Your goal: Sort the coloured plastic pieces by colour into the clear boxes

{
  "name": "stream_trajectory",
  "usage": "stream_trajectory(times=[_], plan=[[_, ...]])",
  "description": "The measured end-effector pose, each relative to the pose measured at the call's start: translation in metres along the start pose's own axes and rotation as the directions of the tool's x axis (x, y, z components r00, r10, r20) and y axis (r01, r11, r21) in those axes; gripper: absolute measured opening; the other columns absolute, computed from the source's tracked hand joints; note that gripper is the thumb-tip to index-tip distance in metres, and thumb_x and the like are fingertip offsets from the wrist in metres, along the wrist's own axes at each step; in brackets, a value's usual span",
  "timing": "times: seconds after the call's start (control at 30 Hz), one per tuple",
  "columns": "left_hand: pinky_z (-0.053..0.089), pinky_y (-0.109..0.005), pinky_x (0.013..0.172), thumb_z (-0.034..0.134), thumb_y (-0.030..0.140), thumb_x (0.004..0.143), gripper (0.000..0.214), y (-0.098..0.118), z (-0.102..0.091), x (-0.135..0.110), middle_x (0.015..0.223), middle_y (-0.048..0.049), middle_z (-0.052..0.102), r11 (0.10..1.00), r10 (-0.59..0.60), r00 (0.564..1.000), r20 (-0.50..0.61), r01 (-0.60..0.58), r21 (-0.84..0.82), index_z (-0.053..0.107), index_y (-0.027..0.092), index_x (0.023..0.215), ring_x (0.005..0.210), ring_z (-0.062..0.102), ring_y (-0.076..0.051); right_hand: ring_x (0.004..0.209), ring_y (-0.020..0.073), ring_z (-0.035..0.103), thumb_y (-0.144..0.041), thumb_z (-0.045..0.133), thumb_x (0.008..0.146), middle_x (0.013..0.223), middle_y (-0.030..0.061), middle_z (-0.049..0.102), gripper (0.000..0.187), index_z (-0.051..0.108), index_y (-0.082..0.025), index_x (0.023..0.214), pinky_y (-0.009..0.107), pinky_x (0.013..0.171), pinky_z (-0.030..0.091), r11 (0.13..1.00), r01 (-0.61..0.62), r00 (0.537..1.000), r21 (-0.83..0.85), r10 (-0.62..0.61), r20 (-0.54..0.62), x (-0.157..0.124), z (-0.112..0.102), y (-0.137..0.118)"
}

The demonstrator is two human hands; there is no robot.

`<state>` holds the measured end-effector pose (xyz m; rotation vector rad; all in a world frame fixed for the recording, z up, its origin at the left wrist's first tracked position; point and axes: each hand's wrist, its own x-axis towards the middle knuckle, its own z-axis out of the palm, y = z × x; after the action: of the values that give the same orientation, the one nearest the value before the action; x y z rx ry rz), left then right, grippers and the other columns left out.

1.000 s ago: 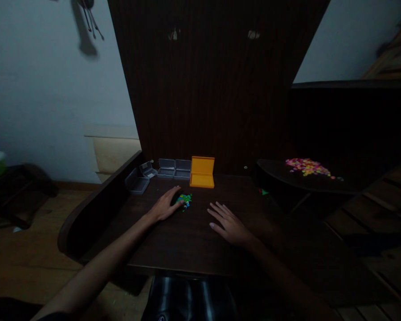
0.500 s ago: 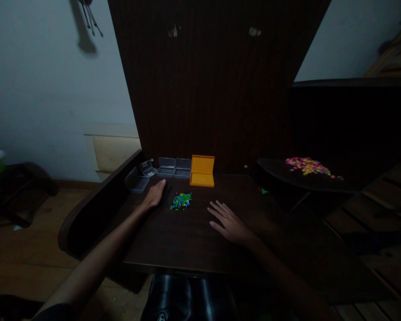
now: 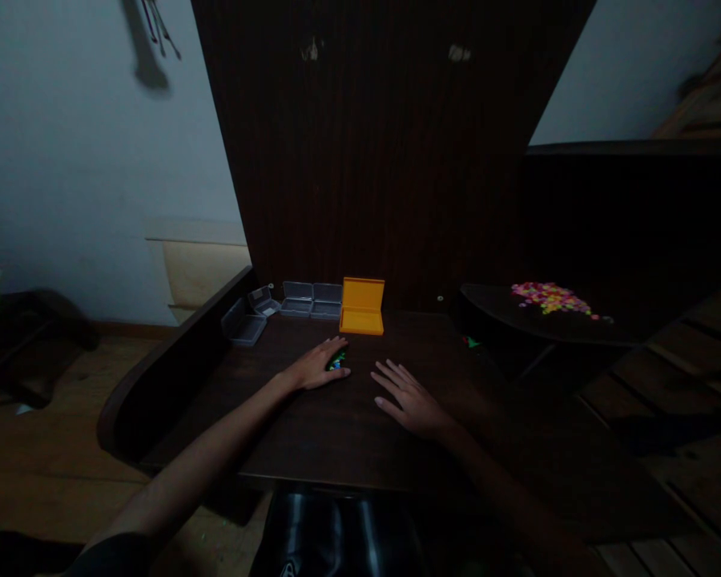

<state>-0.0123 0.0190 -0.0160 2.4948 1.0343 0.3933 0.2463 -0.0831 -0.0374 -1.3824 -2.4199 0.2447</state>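
My left hand point(image 3: 316, 369) lies over a small pile of green and blue beads point(image 3: 337, 362) on the dark wooden table point(image 3: 312, 433). Its fingers curl around the pile and hide most of it. My right hand point(image 3: 409, 401) rests flat on the table to the right of the pile, fingers spread, holding nothing. An open orange box point(image 3: 361, 306) stands just behind the beads at the back of the table.
Several clear plastic boxes point(image 3: 304, 299) sit open along the back left, one more point(image 3: 243, 325) near the raised left edge. A side shelf point(image 3: 517, 316) to the right carries a heap of pink and yellow beads point(image 3: 549, 298). A single green piece point(image 3: 471, 343) lies below it.
My left hand moved away from the beads towards the clear boxes half a second ago, then came back right and now covers the pile. My right hand has stayed put.
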Motion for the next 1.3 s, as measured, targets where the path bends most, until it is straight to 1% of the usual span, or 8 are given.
stream_trajectory(times=[0.23,0.37,0.5,0.8,0.93,1.1,1.2,1.3], plan=[[0.021,-0.043,0.119,0.047,0.057,0.088,0.070,0.024,0.010,0.003,0.152,-0.0171,0.031,0.996,0.092,0.995,0.040,-0.093,0.015,0.041,0.011,0.141,0.144,0.026,-0.026,0.144,0.0264,0.024,-0.047,0.042,0.096,0.154,0.0101,0.031,0.052,0.045,-0.022,0.142,0.052,0.118,0.021,1.000,-0.012,1.000,0.029,0.012,0.003,-0.001,0.000,0.003],[0.022,-0.045,0.119,0.049,0.055,0.088,0.069,0.035,0.017,0.002,0.152,-0.0165,0.032,0.987,0.160,0.986,0.052,-0.160,-0.011,0.040,0.013,0.142,0.144,0.026,-0.026,0.143,0.0255,0.027,-0.047,0.042,0.096,0.153,0.0094,0.033,0.051,0.047,-0.022,0.140,0.050,0.116,0.026,0.993,-0.051,0.998,0.104,0.054,-0.034,-0.002,-0.001,0.005],[0.023,-0.045,0.119,0.048,0.050,0.090,0.064,0.045,0.025,-0.001,0.152,-0.0149,0.034,0.977,0.211,0.974,0.084,-0.209,-0.035,0.040,0.014,0.142,0.144,0.026,-0.025,0.139,0.0254,0.035,-0.044,0.042,0.096,0.148,0.0107,0.042,0.047,0.053,-0.021,0.135,0.049,0.113,0.032,0.985,-0.063,0.992,0.158,0.079,-0.097,-0.002,-0.002,0.006],[0.026,-0.046,0.118,0.048,0.041,0.091,0.055,0.066,0.036,-0.012,0.151,-0.0114,0.039,0.957,0.283,0.957,0.061,-0.277,-0.088,0.041,0.017,0.141,0.143,0.030,-0.026,0.120,0.0253,0.052,-0.036,0.039,0.096,0.127,0.0121,0.060,0.036,0.064,-0.020,0.117,0.047,0.104,0.042,0.985,-0.006,0.963,0.171,0.052,-0.265,-0.002,-0.004,0.002],[0.032,-0.040,0.115,0.052,0.047,0.089,0.060,0.067,0.033,-0.012,0.147,-0.0114,0.045,0.952,0.232,0.973,0.002,-0.226,-0.204,0.041,0.017,0.140,0.137,0.040,-0.025,0.116,0.0254,0.054,-0.037,0.039,0.096,0.122,0.0107,0.062,0.038,0.061,-0.022,0.123,0.046,0.103,0.043,0.977,-0.031,0.957,0.211,0.089,-0.276,-0.002,-0.006,0.003],[0.041,-0.035,0.107,0.037,0.045,0.095,0.042,0.057,0.022,-0.001,0.129,-0.0062,0.062,0.891,0.026,0.986,-0.166,-0.098,-0.443,0.055,0.020,0.123,0.122,0.056,-0.020,0.115,0.0254,0.056,-0.040,0.038,0.095,0.121,0.0093,0.063,0.039,0.059,-0.023,0.124,0.046,0.105,0.041,0.955,-0.137,0.940,0.264,0.209,-0.271,-0.002,-0.007,0.009],[0.043,-0.036,0.105,0.031,0.042,0.096,0.042,0.045,0.014,0.005,0.119,-0.0060,0.067,0.892,-0.041,0.975,-0.217,-0.062,-0.448,0.062,0.018,0.112,0.116,0.059,-0.021,0.118,0.0241,0.054,-0.039,0.037,0.096,0.124,0.0079,0.062,0.038,0.058,-0.024,0.124,0.047,0.109,0.036,0.955,-0.152,0.952,0.254,0.210,-0.222,0.000,-0.006,0.009],[0.045,-0.036,0.102,0.030,0.041,0.097,0.044,0.031,0.009,0.009,0.111,-0.0073,0.069,0.923,-0.023,0.969,-0.247,-0.074,-0.377,0.065,0.016,0.104,0.108,0.062,-0.021,0.124,0.0234,0.050,-0.039,0.037,0.097,0.131,0.0084,0.058,0.039,0.055,-0.023,0.127,0.046,0.110,0.034,0.976,-0.113,0.977,0.188,0.143,-0.156,0.002,-0.006,0.006]])
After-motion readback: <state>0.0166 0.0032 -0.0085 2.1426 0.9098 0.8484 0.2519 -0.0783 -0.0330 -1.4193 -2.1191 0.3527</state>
